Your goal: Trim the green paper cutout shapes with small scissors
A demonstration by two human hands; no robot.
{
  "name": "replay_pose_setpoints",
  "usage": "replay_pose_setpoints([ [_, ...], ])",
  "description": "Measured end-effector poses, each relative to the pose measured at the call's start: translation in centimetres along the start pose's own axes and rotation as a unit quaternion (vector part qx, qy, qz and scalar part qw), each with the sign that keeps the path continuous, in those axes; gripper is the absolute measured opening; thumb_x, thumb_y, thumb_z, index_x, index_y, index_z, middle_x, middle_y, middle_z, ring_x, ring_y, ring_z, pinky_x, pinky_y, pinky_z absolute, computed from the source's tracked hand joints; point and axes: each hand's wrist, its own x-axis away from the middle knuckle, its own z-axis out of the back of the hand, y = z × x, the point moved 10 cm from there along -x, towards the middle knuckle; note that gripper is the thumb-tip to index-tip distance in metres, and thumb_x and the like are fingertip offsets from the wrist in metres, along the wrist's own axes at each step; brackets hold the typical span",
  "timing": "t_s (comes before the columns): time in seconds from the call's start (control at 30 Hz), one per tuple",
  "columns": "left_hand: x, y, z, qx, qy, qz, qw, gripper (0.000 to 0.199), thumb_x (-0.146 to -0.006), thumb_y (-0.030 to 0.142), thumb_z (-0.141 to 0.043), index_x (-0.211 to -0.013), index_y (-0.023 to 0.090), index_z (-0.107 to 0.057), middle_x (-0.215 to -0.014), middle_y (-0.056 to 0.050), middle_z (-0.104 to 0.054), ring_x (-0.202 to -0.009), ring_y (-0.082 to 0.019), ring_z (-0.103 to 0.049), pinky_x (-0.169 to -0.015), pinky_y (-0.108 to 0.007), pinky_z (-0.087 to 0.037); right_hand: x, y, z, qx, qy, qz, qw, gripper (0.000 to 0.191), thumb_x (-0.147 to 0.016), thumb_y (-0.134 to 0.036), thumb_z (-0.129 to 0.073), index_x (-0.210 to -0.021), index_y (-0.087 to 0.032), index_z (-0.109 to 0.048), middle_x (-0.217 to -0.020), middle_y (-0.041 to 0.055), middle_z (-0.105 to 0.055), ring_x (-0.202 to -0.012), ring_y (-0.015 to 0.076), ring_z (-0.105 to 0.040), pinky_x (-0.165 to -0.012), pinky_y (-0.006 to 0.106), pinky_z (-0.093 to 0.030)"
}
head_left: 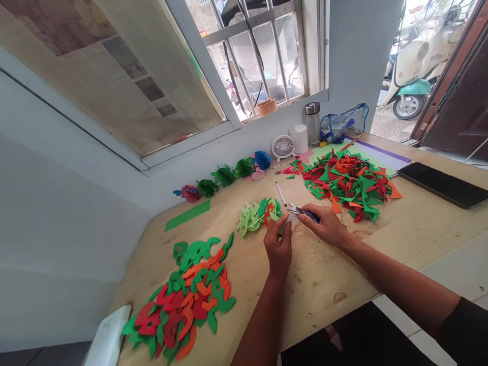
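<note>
Near the middle of the table, my left hand (pixel 278 246) pinches a small whitish piece (pixel 291 216), which looks like paper or felt. My right hand (pixel 324 222) is closed round the dark blue handles of a pair of scissors (pixel 310 214). The blades point left and meet the whitish piece; whether they are apart is too small to tell. Just beyond lies a white pen (pixel 281 193). Beside my left hand sits a small pile of light green cut shapes (pixel 249 218), with a few darker green and orange ones at its right.
Green, red and orange curved shapes (pixel 190 295) are heaped at the left front. Pointed scraps (pixel 351 178) pile up at the right, near a phone (pixel 444 184). Along the wall stand paper flowers (pixel 224 176), a small fan (pixel 283 147) and a bottle (pixel 313 124).
</note>
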Motion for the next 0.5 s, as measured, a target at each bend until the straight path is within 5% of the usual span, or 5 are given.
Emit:
replay_pose_setpoints([
  [0.5, -0.1, -0.2, 1.1, -0.007, 0.042, 0.015, 0.999, 0.029, -0.083, 0.037, -0.056, -0.105, 0.02, -0.066, -0.087, -0.005, -0.068, -0.078, -0.013, -0.062, -0.068, -0.024, -0.05, -0.1, 0.2, 0.0, -0.002, 0.002, -0.005, 1.0, 0.039, -0.086, -0.05, -0.044, -0.08, -0.016, -0.062, -0.062, 0.0002, -0.051, -0.059, 0.0118, -0.042, -0.053, 0.023, -0.032],
])
